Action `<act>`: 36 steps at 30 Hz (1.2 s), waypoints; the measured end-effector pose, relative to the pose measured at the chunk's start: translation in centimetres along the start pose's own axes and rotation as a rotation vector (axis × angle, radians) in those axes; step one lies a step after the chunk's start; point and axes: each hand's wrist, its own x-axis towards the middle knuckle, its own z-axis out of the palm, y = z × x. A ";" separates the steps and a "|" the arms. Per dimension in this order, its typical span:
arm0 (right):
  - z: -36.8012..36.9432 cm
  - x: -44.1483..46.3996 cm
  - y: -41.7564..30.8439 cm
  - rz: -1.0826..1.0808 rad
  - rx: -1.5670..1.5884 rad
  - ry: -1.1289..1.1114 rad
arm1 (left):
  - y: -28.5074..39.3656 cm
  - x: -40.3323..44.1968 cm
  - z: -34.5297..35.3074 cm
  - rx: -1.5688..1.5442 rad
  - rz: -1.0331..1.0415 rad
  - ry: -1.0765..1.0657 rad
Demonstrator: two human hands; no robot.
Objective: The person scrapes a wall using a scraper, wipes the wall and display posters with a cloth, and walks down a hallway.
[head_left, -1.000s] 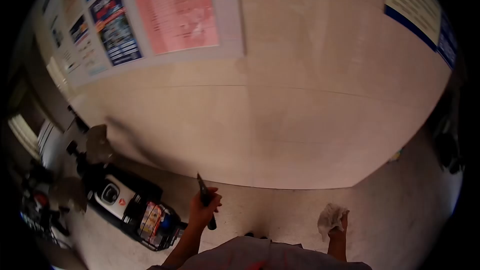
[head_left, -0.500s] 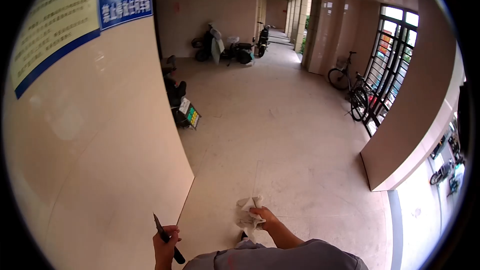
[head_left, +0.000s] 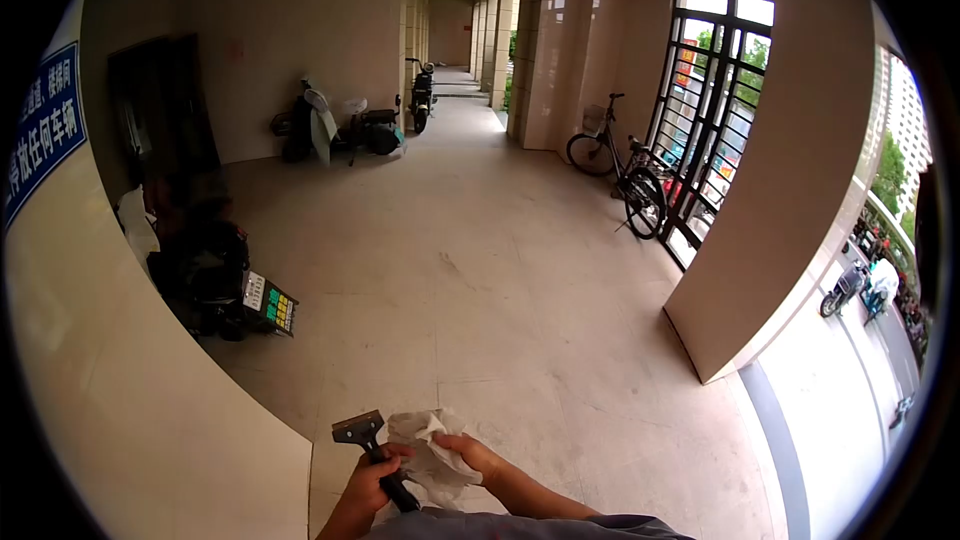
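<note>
A black scraper [head_left: 372,447] with a wide flat head is gripped by its handle in my left hand [head_left: 372,485], its head pointing up and away from me. My right hand [head_left: 474,457] pinches a crumpled whitish cloth [head_left: 428,445]. The cloth hangs right beside the scraper and touches or nearly touches the fingers of my left hand. Both hands are close together in front of my grey clothing at the bottom of the view.
Pale wall with a blue sign [head_left: 45,135] at left. Dark scooter [head_left: 215,270] beside it. More scooters [head_left: 340,125] stand at the back, a bicycle [head_left: 625,170] by the barred door [head_left: 715,100]. A pillar [head_left: 770,200] rises at right.
The view has swung from the posted wall towards the open passage. My hands have come together, bringing the cloth beside the scraper, whose wide head now faces the camera.
</note>
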 end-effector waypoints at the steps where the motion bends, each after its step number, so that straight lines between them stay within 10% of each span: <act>1: -0.1 1.0 -1.0 -0.029 -0.049 0.023 | 0.8 0.9 0.1 0.003 -0.030 0.020; 11: -9.0 14.9 -20.7 -0.351 -0.489 0.336 | 10.8 25.6 0.2 0.166 0.063 0.036; 17: -17.2 15.4 -28.8 -0.478 -0.086 0.545 | 13.8 40.7 -0.2 0.218 0.148 0.134; 23: -28.8 18.0 -40.8 -0.544 -0.136 0.753 | 11.2 53.4 -9.1 0.704 0.266 0.691; 31: -14.8 26.1 -69.1 -1.268 -1.063 0.259 | 8.5 47.0 -18.4 0.878 -0.428 1.564; 36: -3.5 29.4 -76.7 -2.022 -1.218 -0.160 | 7.9 46.8 -15.4 0.420 -0.408 1.649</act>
